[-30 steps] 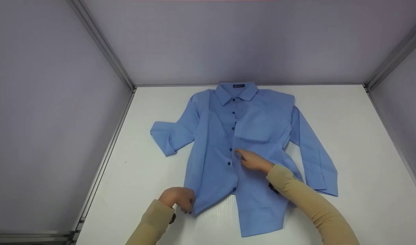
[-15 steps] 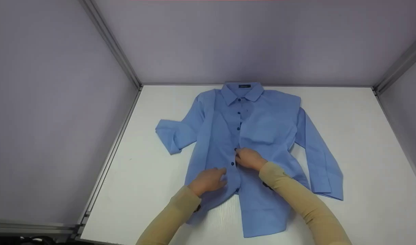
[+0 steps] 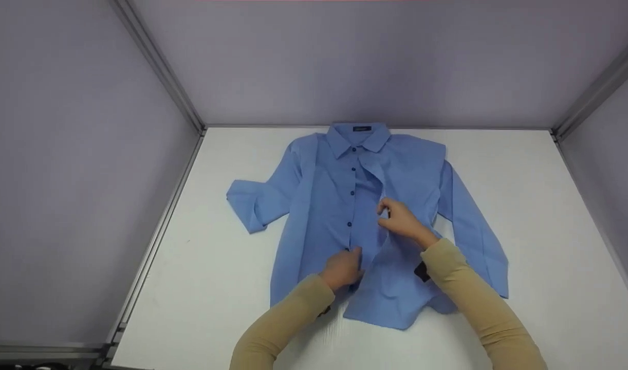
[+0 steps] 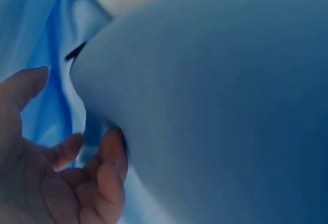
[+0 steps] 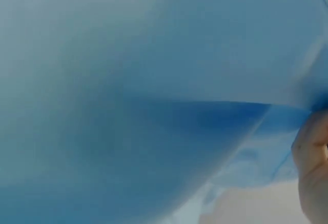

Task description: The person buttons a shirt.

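Note:
A light blue button-up shirt [image 3: 324, 205] lies front up on the white table, collar at the far side. Its dark buttons run down the left front panel. My right hand [image 3: 404, 220] pinches the edge of the right front panel and holds it raised, folded back from the button row. At the lower buttons is my left hand [image 3: 340, 268], beside the left panel's edge. In the left wrist view its thumb stands apart from the loosely bent fingers [image 4: 110, 152], which are close to the blue cloth. Cloth fills most of the right wrist view, with part of the right hand [image 5: 313, 162] at the edge.
The white table [image 3: 190, 288] meets a grey back wall [image 3: 375, 61] and side walls with metal frame strips. The shirt's left sleeve [image 3: 257, 203] is bent outward; its right sleeve [image 3: 478, 231] stretches toward the near right.
My left hand has moved from the shirt's lower left corner to the lower buttons. My right hand has lifted the right panel's edge and drawn it to the right, uncovering cloth beneath.

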Motion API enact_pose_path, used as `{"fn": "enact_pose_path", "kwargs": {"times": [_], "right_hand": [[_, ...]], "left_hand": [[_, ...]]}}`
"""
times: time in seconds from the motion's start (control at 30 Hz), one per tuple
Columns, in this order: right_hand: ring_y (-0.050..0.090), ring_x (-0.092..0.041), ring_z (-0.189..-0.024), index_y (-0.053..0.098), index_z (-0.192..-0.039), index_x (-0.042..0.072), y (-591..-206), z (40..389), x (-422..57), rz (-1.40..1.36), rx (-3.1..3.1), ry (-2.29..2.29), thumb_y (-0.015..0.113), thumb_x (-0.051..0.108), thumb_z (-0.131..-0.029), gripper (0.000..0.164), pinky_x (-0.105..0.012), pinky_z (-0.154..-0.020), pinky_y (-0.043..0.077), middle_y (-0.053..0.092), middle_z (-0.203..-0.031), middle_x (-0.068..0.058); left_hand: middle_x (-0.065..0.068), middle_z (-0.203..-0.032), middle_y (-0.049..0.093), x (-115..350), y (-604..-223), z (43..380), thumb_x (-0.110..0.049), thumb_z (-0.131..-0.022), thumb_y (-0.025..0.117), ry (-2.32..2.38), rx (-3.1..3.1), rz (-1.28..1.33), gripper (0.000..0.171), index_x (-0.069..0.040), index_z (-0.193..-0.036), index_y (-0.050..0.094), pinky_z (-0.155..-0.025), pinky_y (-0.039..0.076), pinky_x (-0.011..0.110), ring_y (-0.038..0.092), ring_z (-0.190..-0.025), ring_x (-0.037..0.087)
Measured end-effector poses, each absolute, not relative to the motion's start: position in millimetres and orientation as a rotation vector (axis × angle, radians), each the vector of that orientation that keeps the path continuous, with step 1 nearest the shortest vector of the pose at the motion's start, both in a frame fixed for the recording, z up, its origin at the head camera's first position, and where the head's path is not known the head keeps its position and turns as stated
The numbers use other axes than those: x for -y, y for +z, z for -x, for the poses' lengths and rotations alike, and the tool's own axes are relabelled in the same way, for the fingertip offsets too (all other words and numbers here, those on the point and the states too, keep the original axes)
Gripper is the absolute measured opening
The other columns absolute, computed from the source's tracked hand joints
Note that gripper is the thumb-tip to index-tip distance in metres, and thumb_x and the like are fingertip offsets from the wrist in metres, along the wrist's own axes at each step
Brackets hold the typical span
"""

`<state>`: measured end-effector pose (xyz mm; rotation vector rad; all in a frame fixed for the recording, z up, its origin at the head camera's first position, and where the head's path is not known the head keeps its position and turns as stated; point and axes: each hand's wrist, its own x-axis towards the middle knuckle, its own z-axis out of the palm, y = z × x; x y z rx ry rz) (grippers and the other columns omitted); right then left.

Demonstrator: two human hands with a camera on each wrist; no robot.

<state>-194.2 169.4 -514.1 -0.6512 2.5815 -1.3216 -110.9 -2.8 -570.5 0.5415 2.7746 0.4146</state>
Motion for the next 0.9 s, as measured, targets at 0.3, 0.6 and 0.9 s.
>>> {"fn": "enact_pose_path", "kwargs": {"times": [0.3,0.6,0.9], "right_hand": [[0.029,-0.011,-0.053,0.053,-0.096,0.000,-496.2,193.0,-160.8,0.600,-2.511,-1.430,0.048,-0.004,-0.073,0.024,-0.029,-0.055,0.031,0.050,-0.080,-0.012],[0.040,-0.016,-0.062,0.048,-0.110,-0.011,-489.9,178.4,-131.0,0.655,-2.428,-1.444,0.048,-0.002,-0.086,0.026,-0.032,-0.061,0.035,0.049,-0.082,-0.017],[0.037,-0.042,-0.113,0.035,-0.128,-0.010,-508.3,178.9,-150.4,0.858,-2.278,-1.284,0.051,0.013,-0.090,0.047,-0.050,-0.092,0.031,0.036,-0.128,-0.028]], "left_hand": [[0.006,-0.067,0.056,-2.0,-563.5,113.5,-0.008,-0.082,0.055,0.637,-2.762,-0.959,0.014,-0.005,-0.068,0.054,-0.053,0.043,0.026,0.053,-0.061,0.014],[0.002,-0.090,0.057,10.5,-553.1,116.2,-0.047,-0.093,0.032,1.480,-1.862,-0.292,0.050,-0.007,-0.114,0.055,-0.074,0.043,0.033,0.054,-0.080,0.013],[-0.003,-0.052,0.030,55.0,-555.7,111.2,-0.011,-0.079,0.053,1.048,-2.326,-0.284,0.024,-0.012,-0.061,0.036,-0.044,0.025,0.027,0.026,-0.045,0.011]]}}
